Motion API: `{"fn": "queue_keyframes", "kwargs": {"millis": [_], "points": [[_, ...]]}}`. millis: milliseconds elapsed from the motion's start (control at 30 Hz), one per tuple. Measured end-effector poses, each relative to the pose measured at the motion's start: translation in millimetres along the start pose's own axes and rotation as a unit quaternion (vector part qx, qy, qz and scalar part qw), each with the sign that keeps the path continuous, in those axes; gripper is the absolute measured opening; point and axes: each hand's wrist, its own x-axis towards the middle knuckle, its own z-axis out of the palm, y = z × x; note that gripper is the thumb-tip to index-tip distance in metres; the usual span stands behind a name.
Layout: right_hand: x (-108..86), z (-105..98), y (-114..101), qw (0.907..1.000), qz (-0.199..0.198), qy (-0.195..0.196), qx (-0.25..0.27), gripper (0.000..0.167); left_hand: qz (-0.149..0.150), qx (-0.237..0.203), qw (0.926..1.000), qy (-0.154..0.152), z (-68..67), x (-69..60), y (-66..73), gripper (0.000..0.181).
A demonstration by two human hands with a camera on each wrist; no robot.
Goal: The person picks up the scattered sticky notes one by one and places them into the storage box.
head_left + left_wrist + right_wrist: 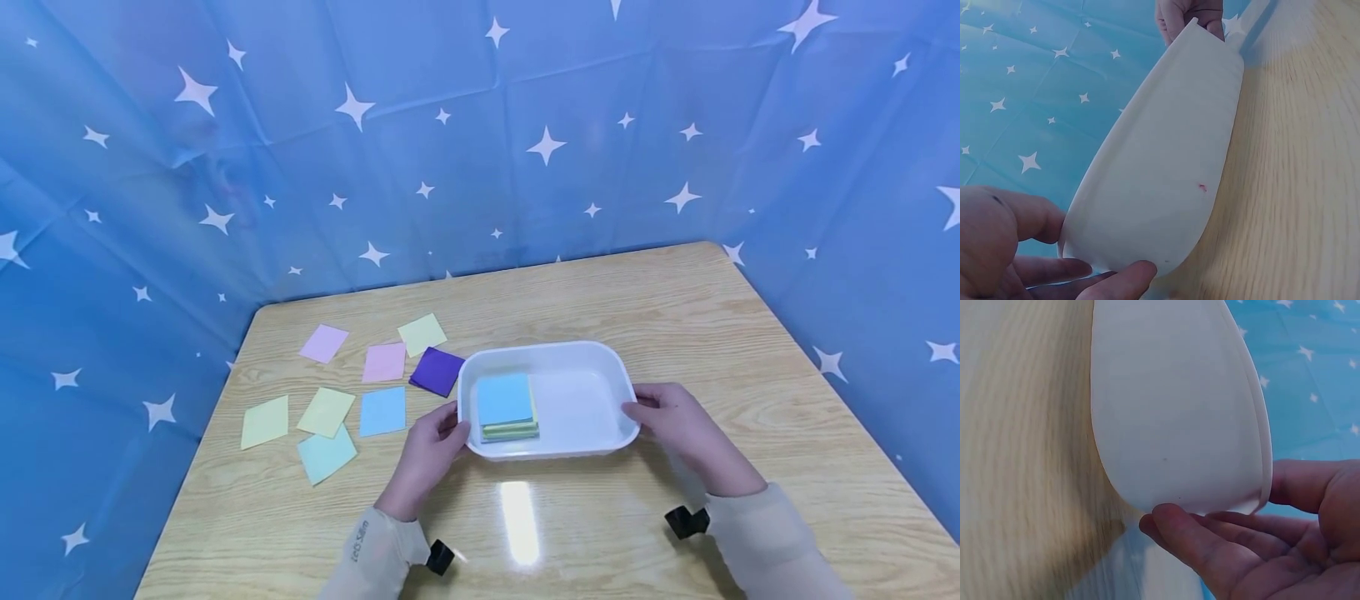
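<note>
A white plastic tray [577,408] with a raised rim is in front of me, held at both ends. My left hand [429,454] grips its left end, thumb at the rim and fingers beneath. On the opposite end, my right hand [681,429] holds the rim the same way. Inside the tray's left half lies a stack of square paper notes [505,400], light blue on top with yellow and green edges below. Both wrist views show the tray's outer wall [1154,150] and fingertips [1175,519] against its end. Whether its base touches the table cannot be told.
Loose square notes lie on the wooden table [600,533] left of the tray: a dark purple one [437,372] close by its corner, a blue one [382,411], a pink one [385,362], a mint one [327,455] and several others. A blue star-patterned curtain [465,167] surrounds the table.
</note>
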Motion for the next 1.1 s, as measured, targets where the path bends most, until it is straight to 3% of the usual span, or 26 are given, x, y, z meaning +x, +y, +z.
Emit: {"fn": "queue_keyframes", "kwargs": {"millis": [300,500,600,767,900,1100], "points": [[4.7,-16,7,1.0,0.007,0.002,-0.006,0.048,-0.013,-0.001,0.9999,-0.008,16.1,10.5,3.8,0.047],[7.0,-19,9,1.0,0.006,-0.003,-0.004,0.048,-0.028,0.006,0.9996,-0.001,17.5,12.4,4.9,0.048],[6.3,-19,8,0.9999,0.009,-0.002,-0.006,0.048,-0.021,0.027,0.9994,0.0,15.1,14.0,4.3,0.047],[3.5,-19,8,1.0,0.006,-0.003,0.0,0.049,-0.006,0.053,0.9985,0.013,2.5,17.7,2.6,0.052],[3.4,-20,9,1.0,0.004,-0.004,0.004,0.05,0.003,0.077,0.996,0.046,-14.2,23.6,4.9,0.053],[4.0,-19,8,1.0,0.001,-0.002,0.0,0.05,0.016,0.152,0.9828,0.104,-41.0,40.7,7.5,0.051]]}}
